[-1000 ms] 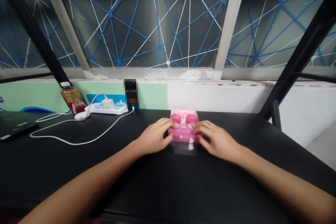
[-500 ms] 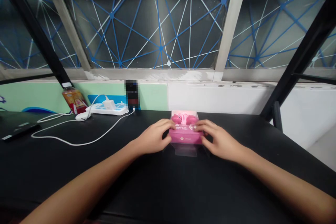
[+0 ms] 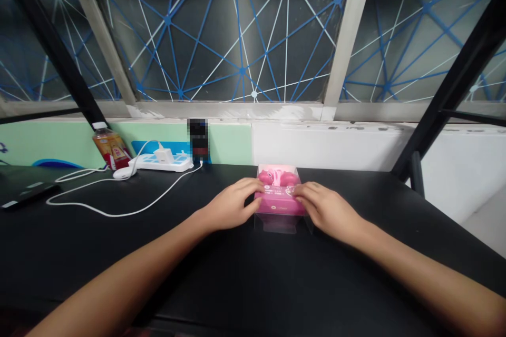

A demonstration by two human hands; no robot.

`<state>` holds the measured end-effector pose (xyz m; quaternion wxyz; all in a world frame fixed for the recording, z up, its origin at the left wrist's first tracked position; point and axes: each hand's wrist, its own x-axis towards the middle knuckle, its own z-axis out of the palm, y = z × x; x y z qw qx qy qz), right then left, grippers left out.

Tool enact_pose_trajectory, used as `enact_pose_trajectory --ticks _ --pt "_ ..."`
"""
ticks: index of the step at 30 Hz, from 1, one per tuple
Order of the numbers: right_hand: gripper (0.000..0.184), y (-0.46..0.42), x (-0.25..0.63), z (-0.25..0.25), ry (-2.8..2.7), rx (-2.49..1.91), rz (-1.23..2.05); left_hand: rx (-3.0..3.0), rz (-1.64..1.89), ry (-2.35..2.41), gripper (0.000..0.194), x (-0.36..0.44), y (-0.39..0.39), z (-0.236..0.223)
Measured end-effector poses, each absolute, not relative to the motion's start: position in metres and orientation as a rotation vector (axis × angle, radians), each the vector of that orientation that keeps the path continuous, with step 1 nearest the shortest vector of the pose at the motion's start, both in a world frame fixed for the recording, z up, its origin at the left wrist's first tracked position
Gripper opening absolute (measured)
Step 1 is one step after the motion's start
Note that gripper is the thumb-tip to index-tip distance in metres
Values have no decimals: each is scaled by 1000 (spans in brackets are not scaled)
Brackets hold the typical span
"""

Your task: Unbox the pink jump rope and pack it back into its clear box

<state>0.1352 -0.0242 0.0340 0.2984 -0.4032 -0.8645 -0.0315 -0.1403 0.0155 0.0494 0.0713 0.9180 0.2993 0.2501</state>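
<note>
A pink box with a clear plastic cover lies on the black table in front of me. Through its top I see rounded pink items with a pale pink cord; their exact kind is unclear. A transparent flap sticks out from the near end. My left hand is bent round the left side of the box, fingertips on its top and thumb near the front corner. On the opposite side, my right hand presses its closed fingers against the right edge; its thumb is largely hidden.
Left along the wall are a drink bottle, a white power strip with a charger, and a blurred-out upright device. A white cable loops across the table. A dark flat object lies far left.
The box's pink near part, creased and uneven earlier, now lies flat and smooth. My right fingers and thumb have drawn together at the right edge. My left hand has hardly moved.
</note>
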Motion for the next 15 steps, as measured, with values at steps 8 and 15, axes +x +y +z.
enact_pose_trajectory --ticks 8,15 --pt "35 -32 143 46 -2402 -1082 107 2776 743 873 22 -140 17 51" --pt "48 -53 126 46 -2595 -1085 -217 2779 797 862 17 -142 23 47"
